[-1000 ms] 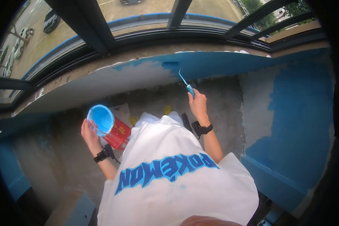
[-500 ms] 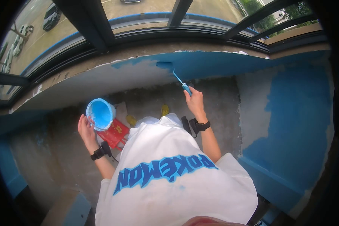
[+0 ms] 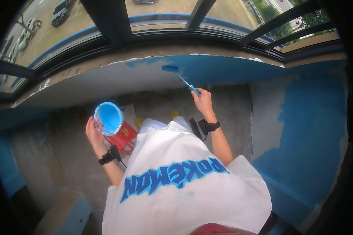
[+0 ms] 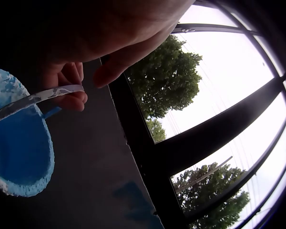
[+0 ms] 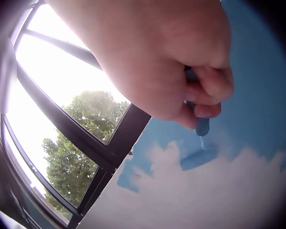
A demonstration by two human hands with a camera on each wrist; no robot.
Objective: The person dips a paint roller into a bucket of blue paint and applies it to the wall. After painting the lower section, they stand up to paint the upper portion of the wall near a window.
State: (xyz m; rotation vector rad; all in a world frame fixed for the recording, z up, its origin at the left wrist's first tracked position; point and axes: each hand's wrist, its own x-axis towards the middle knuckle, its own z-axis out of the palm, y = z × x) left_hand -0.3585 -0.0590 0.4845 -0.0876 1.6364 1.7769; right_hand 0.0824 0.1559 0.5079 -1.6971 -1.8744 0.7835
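Head view, right hand: the right hand (image 3: 203, 102) is curled round the handle of a small paint roller (image 3: 180, 76), whose sleeve lies on the low wall (image 3: 106, 82) up and ahead of the knuckles, right at the border between blue and bare white.
Head view, left hand: the left hand (image 3: 95, 135) holds a paint bucket (image 3: 108, 117) by its bail, the blue-coated tub just above and beside the fingers, over a red stool (image 3: 123, 138) on the floor (image 3: 59, 164).
Head view, technique: judging by the ragged paint edge, an even coat calls for steady pressure and overlapping passes into the white patch, with the bucket kept level.
Left wrist view: the fingers (image 4: 69, 98) hook a thin pale bail (image 4: 35, 98); the bucket's blue rim hangs below and to the side of the palm. Dark window bars (image 4: 152, 152) and trees stand beyond.
Right wrist view: the hand (image 5: 171, 62) is clenched tight on the blue handle (image 5: 201, 125), which pokes out below the fingers. The roller sleeve (image 5: 199, 158) sits just past the handle tip, flat on the wall where blue meets white.
Right wrist view, technique: the sleeve looks best kept flat rather than tipped on one end, to avoid ridges.
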